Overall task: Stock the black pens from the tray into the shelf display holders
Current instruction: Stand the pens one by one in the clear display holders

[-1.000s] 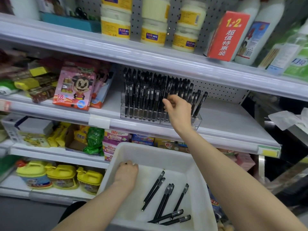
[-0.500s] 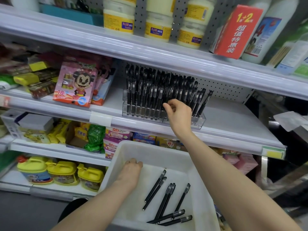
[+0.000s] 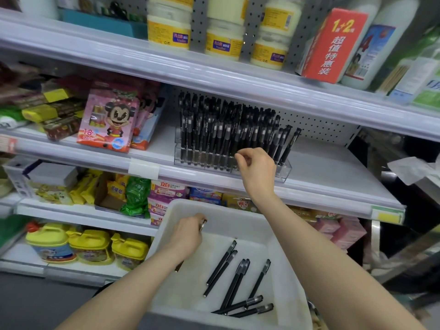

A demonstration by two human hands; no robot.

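Nearest is the white plastic tray [image 3: 289, 294], deep, smooth-walled and round-cornered. On its floor lie seven loose black pens [image 3: 234, 282]: slim, straight and matte, each with a clipped cap. Five point up and away and two lie crosswise at the near edge, with some touching.

The left hand [image 3: 188, 236] sits in the tray's far left corner. Its fingers [image 3: 198, 219] are curled round a thin dark shaft [image 3: 203, 224]. A glinting tip pokes out past the knuckles and another end shows under the wrist — it is too blurred to say more.

Above the tray, the right hand [image 3: 258, 170] reaches to the middle shelf [image 3: 321, 172], a flat white board with a pale price rail along its front. Its fingers are curled in, with thumb and forefinger drawn together at the front row of the display holder [image 3: 284, 169]. I cannot tell whether they grip a barrel or only touch it.

The holder is a clear, stepped acrylic block with rows of sockets. It is packed with standing pens [image 3: 214, 132], caps up and leaning slightly back — the few at the right end lean further right. Behind it is grey pegboard [image 3: 321, 125].

To the left on the same shelf leans a glossy pink cartoon box [image 3: 108, 120]. On the shelf above stand squat cream jars [image 3: 223, 41] with yellow labels, and a red carton [image 3: 333, 46].
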